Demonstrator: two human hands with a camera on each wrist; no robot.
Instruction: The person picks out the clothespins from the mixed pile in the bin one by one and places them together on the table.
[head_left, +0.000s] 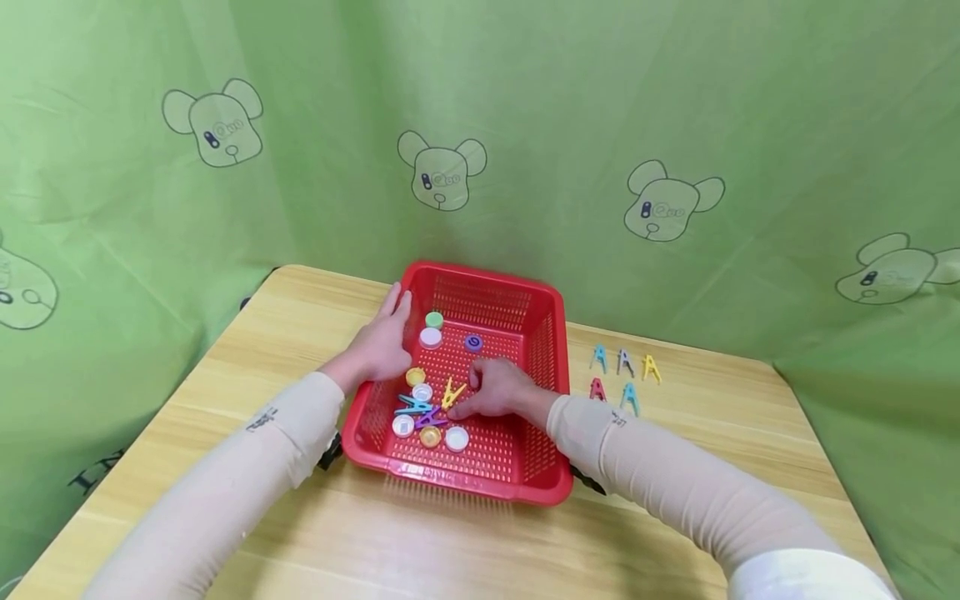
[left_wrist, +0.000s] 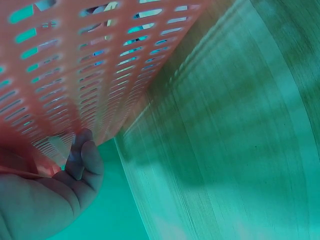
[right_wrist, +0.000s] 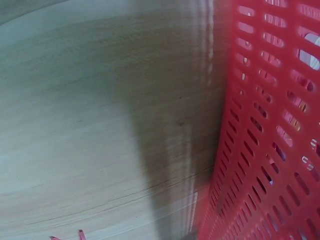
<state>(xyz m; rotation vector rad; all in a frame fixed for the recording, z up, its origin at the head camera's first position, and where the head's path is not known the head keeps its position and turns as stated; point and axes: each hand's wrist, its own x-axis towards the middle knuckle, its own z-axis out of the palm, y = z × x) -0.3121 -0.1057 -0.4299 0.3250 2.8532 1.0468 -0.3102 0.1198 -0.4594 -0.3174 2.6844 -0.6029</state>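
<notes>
A red perforated basket (head_left: 468, 490) stands on the table. My left hand (head_left: 381, 343) grips its left rim; in the left wrist view, the fingers (left_wrist: 89, 157) lie against the outer wall. My right hand (head_left: 501, 388) is inside the basket, thumb and index finger apart, beside a yellow clothespin (head_left: 452, 393). Left of this hand lie a blue clothespin (head_left: 412, 405) and a purple clothespin (head_left: 430, 418). Bottle caps lie around them, including a white cap (head_left: 457, 438) and an orange cap (head_left: 430, 437). The right wrist view shows the basket's outer wall, not the hand.
Farther back in the basket are a green cap (head_left: 434, 319), a pale pink cap (head_left: 431, 337) and a purple cap (head_left: 473, 342). Several clothespins, one of them a red clothespin (head_left: 597, 389), lie on the wooden table (head_left: 712, 400) right of the basket. A green curtain (head_left: 525, 100) hangs behind.
</notes>
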